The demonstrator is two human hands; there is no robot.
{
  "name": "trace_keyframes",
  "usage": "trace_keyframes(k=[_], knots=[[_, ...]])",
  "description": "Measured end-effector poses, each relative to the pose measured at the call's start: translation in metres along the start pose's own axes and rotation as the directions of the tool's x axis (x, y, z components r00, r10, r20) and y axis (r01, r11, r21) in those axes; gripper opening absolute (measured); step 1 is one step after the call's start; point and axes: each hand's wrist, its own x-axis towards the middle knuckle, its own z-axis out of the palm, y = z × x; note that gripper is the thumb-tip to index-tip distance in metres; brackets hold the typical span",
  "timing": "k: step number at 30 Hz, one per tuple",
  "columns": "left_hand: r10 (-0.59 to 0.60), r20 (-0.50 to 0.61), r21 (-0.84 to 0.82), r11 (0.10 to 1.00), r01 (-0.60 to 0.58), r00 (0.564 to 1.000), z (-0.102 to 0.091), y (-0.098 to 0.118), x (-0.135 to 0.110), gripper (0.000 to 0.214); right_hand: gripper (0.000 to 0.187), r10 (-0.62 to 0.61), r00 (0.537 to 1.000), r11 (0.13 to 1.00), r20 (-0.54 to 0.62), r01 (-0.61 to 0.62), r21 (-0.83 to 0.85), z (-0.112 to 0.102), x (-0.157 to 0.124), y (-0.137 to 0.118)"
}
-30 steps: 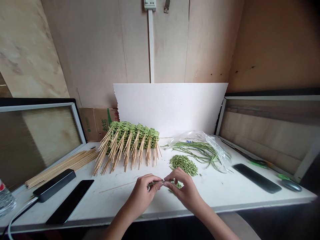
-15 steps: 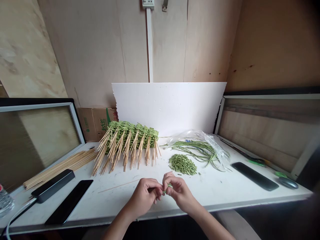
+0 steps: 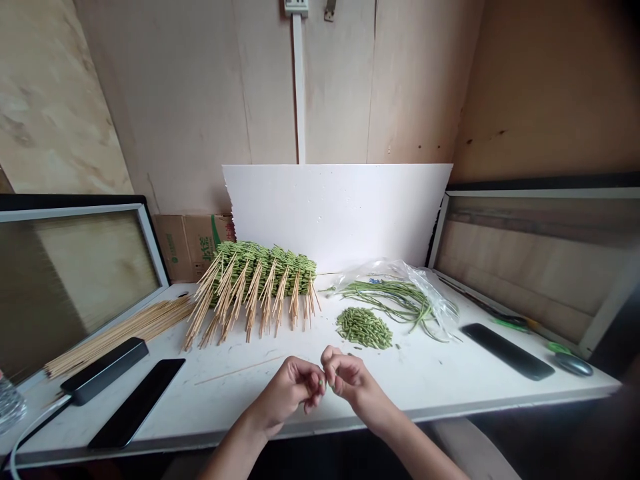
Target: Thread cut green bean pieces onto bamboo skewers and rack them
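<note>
My left hand (image 3: 293, 390) is closed above the front of the table, its fingertips pinching a small green bean piece (image 3: 321, 383). Just right of it, almost touching, my right hand (image 3: 350, 381) is curled with thumb and index finger together; a bit of green shows at its fingertips, too small to make out clearly. A thin wooden skewer (image 3: 235, 371) stretches leftward from behind my left hand; whether that hand touches it I cannot tell. Beyond my right hand lies a pile of cut green bean pieces (image 3: 364, 328).
Bean-laden skewers (image 3: 265, 273) are stacked at back left, near bare skewers (image 3: 120, 333). Long green beans (image 3: 390, 297) lie in a clear plastic bag (image 3: 425, 283) at back right. A black phone (image 3: 137, 403), black box (image 3: 106, 370), dark slab (image 3: 507, 351) and mouse (image 3: 573, 363) sit at the sides.
My right fingers have shifted slightly, and the green piece that showed between them is now mostly hidden. Green now shows at my left fingertips. The view has moved a little.
</note>
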Motion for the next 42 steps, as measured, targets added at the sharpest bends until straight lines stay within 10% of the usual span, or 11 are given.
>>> trace_keyframes(k=[4, 8, 16, 27, 37, 42], knots=[[0.09, -0.131, 0.09, 0.993, -0.078, 0.987, -0.009, 0.006, 0.003, 0.044, 0.043, -0.048, 0.989, 0.967, -0.139, 0.012, -0.253, -0.018, 0.006, 0.007], [0.12, -0.188, 0.204, 0.976, -0.08, 0.975, -0.022, 0.007, 0.007, 0.049, 0.041, -0.076, 0.965, 0.751, -0.25, -0.11, -0.651, -0.047, 0.01, 0.021], [0.146, -0.233, 0.294, 0.953, -0.074, 0.961, -0.025, 0.002, 0.01, 0.054, 0.032, -0.029, 0.991, 0.631, -0.132, -0.084, -0.772, -0.061, 0.005, 0.038], [0.141, -0.228, 0.253, 0.964, -0.081, 0.963, -0.009, -0.002, 0.006, 0.046, 0.039, 0.014, 0.997, 0.917, -0.075, -0.043, -0.397, -0.027, 0.006, -0.008], [0.141, -0.187, 0.405, 0.913, -0.054, 0.972, -0.005, 0.002, 0.001, 0.04, 0.025, -0.045, 0.978, 0.962, -0.204, -0.013, -0.272, -0.042, 0.01, -0.017], [0.391, -0.159, 0.684, 0.705, -0.184, 0.907, -0.007, 0.021, -0.008, 0.022, 0.022, -0.115, 0.986, 0.931, -0.124, 0.063, -0.36, -0.037, 0.006, -0.033]])
